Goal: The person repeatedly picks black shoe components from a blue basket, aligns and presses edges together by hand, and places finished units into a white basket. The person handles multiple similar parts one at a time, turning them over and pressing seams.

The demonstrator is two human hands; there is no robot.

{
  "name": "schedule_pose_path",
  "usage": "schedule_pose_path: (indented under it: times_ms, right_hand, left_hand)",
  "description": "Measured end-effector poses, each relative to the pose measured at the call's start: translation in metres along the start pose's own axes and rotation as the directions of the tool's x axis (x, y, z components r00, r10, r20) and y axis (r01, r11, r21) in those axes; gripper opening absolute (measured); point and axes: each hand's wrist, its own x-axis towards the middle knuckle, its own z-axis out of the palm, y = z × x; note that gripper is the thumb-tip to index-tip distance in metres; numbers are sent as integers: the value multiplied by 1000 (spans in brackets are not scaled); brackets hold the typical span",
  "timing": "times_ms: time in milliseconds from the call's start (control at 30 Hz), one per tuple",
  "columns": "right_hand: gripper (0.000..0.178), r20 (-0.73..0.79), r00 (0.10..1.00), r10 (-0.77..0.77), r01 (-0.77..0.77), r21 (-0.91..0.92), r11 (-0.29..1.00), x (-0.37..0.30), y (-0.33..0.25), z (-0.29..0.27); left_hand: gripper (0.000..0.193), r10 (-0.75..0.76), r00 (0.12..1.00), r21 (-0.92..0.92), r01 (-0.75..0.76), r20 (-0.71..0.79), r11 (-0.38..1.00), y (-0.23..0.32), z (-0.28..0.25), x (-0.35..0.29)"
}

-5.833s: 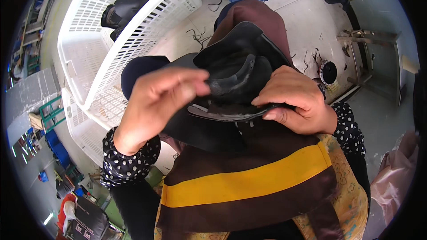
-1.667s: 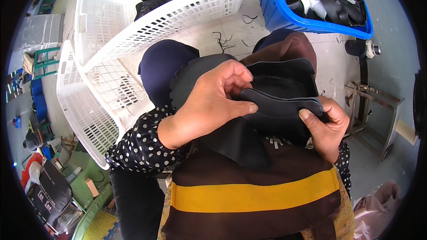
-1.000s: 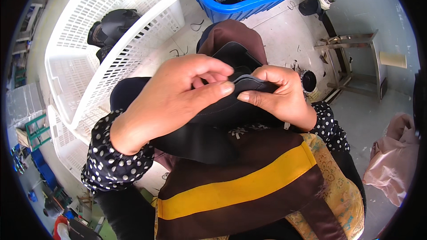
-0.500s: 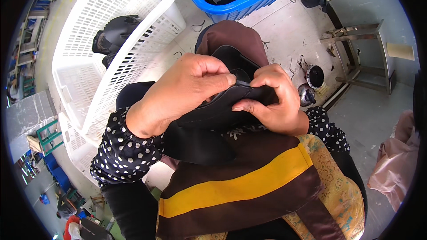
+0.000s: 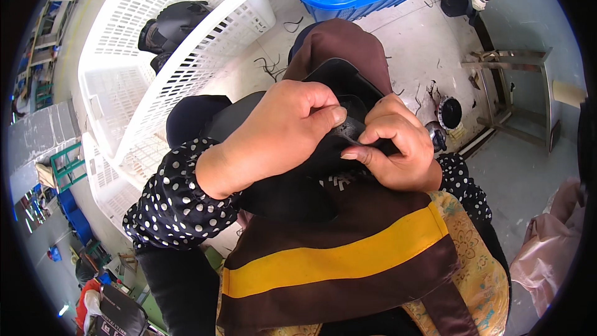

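A black leather shoe upper [image 5: 291, 198] lies across my lap, partly hidden by both hands. My left hand [image 5: 280, 130] pinches its edge between thumb and forefinger from the left. On the right, my right hand [image 5: 401, 143] grips the same edge, with thumb and curled forefinger close to the left fingertips. Between the two pinches a greyish, rough-looking inner strip [image 5: 349, 130] of the upper is turned into view. Below lies a brown apron [image 5: 385, 292] with a yellow band.
A white perforated basket [image 5: 118, 62] stands to the left with black uppers [image 5: 177, 25] inside. Beyond my knees is a blue crate [image 5: 348, 3] holding black and white pieces. To the right are a metal stand [image 5: 510, 59], a small round container [image 5: 449, 113] and pink cloth [image 5: 547, 242].
The pinched edge has been folded open, showing more of its greyish inner side. Both hands keep their hold. The whole view has shifted, so the surroundings sit slightly farther right.
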Motion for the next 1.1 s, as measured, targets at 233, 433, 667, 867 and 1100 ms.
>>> schedule_pose_path:
  times_ms: [233, 433, 667, 867, 1100]
  right_hand:
    - [38, 87, 993, -85, 83, 25, 996, 0, -3, -3]
    - [39, 108, 993, -43, 41, 24, 999, -4, 0, -4]
    - [25, 161, 986, 48, -58, 57, 997, -18, 4, -27]
    - [21, 57, 957, 285, -290, 152, 945, -29, 1, -27]
    - [28, -7, 907, 422, -414, 176, 893, -25, 1, -24]
  left_hand:
    - [22, -74, 997, -203, 66, -35, 977, -17, -21, -2]
    - [27, 27, 998, -314, -10, 49, 949, -9, -22, -14]
    - [31, -103, 994, -55, 105, 29, 993, 7, -4, 4]
    - [22, -120, 992, -129, 122, 28, 984, 17, 1, 7]
    - [22, -97, 995, -204, 92, -13, 975, 18, -3, 4]
